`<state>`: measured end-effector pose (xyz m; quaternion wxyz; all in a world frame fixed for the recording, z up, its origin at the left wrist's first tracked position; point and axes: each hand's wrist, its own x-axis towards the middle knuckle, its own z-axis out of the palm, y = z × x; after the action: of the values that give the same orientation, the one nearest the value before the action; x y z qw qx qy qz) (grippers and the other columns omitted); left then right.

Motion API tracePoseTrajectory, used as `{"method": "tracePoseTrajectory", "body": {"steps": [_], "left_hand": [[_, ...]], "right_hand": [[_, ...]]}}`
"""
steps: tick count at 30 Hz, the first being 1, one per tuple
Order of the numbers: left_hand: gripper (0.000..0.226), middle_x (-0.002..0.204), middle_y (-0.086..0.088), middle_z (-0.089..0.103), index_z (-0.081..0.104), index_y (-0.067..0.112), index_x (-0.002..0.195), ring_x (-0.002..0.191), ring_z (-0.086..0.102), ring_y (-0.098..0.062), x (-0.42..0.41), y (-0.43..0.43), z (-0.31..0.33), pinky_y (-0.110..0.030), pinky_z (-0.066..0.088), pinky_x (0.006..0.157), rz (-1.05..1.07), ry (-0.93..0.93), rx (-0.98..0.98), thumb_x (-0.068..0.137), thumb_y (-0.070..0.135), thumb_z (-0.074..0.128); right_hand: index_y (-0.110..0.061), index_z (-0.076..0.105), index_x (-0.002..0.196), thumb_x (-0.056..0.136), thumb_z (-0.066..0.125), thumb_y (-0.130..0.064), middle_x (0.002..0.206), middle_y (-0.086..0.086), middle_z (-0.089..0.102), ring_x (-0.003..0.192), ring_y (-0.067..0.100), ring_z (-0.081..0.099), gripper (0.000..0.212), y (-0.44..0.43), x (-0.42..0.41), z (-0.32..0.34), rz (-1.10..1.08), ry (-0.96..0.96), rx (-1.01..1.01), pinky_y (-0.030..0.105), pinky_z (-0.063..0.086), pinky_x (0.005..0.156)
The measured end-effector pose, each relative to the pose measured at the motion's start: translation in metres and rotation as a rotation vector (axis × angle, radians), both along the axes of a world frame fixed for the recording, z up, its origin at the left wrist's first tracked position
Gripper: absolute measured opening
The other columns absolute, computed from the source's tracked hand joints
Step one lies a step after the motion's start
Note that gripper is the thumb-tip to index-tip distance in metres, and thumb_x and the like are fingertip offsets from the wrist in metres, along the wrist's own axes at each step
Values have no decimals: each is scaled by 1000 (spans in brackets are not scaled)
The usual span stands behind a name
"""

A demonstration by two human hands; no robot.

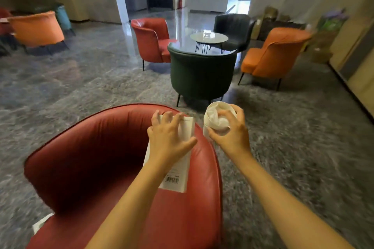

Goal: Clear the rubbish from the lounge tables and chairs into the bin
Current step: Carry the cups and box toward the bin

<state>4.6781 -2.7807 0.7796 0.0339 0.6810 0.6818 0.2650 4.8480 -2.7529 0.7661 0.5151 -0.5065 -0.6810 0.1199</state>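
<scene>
Left hand (170, 137): gripping a flat white packet (178, 178) with a barcode near its lower end, fingers curling over the upper edge and thumb pressing the right side. The packet is standing upright over the backrest of the near red armchair (97, 147); whether it is touching the leather cannot be told. Right hand (230, 133): clasping a white paper cup (206, 125), fingers wrapping over its rim. The cup is holding crumpled tissue (212, 113) and tilting its mouth toward the camera, just right of the armchair, above the grey marble floor (293, 147). Beyond: a dark green chair (202, 70), a red chair (151, 38), an orange chair (273, 52) and a black chair (232, 26) are standing round a small round table (218, 39).
</scene>
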Motion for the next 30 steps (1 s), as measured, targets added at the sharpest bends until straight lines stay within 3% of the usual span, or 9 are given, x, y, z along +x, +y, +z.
{"method": "tracePoseTrajectory", "body": {"steps": [6, 12, 19, 25, 30], "left_hand": [[67, 134, 1, 39, 43, 29, 129, 136, 12, -30, 115, 128, 4, -47, 30, 98, 15, -49, -23, 70, 55, 63], [69, 136, 0, 38, 42, 29, 130, 136, 11, -30, 159, 238, 11, -50, 28, 101, 77, -12, -16, 70, 55, 62], [68, 137, -1, 37, 40, 30, 131, 136, 11, -31, 163, 385, 16, -52, 27, 101, 175, 0, 27, 72, 57, 62], [70, 135, -2, 40, 43, 26, 131, 135, 13, -32, 123, 530, 38, -52, 28, 100, 284, -20, 80, 70, 54, 65], [69, 135, -2, 40, 45, 25, 128, 137, 11, -31, 48, 614, 55, -51, 28, 100, 448, 8, 77, 69, 54, 65]], "right_hand": [[-14, 63, 100, 63, 82, -14, 125, 8, 44, 106, 15, 44, 41, 125, 115, 11, 21, -81, -40, 23, 42, 81], [-15, 62, 103, 64, 81, -14, 126, 9, 43, 112, 23, 47, 44, 247, 164, 13, 90, -111, -40, 26, 43, 86], [-13, 62, 103, 63, 82, -15, 126, 11, 44, 109, 17, 43, 44, 404, 162, 20, 199, -156, 18, 18, 37, 86], [-12, 62, 103, 64, 80, -15, 124, 10, 45, 105, 11, 39, 43, 560, 128, 46, 299, -187, 28, 23, 39, 87], [-12, 63, 101, 62, 81, -12, 120, 11, 46, 108, 21, 48, 43, 670, 52, 57, 457, -190, 36, 23, 40, 86]]}}
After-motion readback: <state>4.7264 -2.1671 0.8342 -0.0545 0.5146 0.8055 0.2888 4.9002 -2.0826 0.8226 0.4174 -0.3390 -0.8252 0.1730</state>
